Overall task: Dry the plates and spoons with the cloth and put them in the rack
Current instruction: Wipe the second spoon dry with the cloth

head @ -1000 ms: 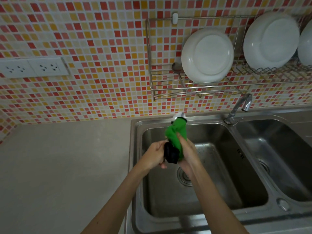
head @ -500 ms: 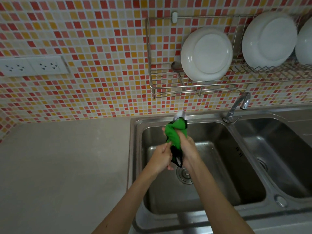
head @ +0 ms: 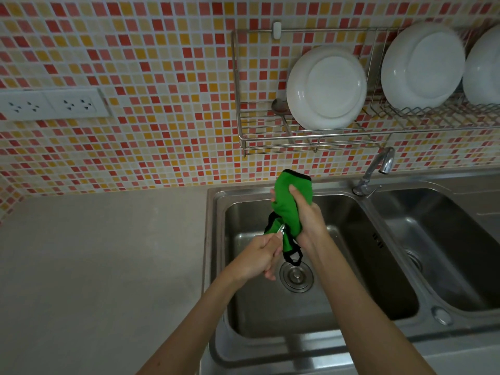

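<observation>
Over the left sink basin my right hand (head: 308, 215) grips a green cloth (head: 288, 205) with black edging, bunched around a spoon. Only a short piece of the spoon's metal handle (head: 280, 228) shows below the cloth, and my left hand (head: 258, 257) is closed on it. The spoon's bowl is hidden inside the cloth. On the wall rack (head: 311, 136) three white plates stand on edge: one at left (head: 326, 86), one further right (head: 422, 64), one cut by the frame edge (head: 485, 66). Another spoon (head: 278, 105) lies in the rack behind the left plate.
A double steel sink (head: 362, 315) fills the lower right, with a drain (head: 296, 276) under my hands and a tap (head: 376, 169) between the basins. Grey countertop (head: 102, 266) spreads left. Wall sockets (head: 51, 104) sit on the mosaic tiles.
The cloth has slid up over the spoon's bowl, which showed at the top before. My left hand has pulled down and back, baring a bit of handle.
</observation>
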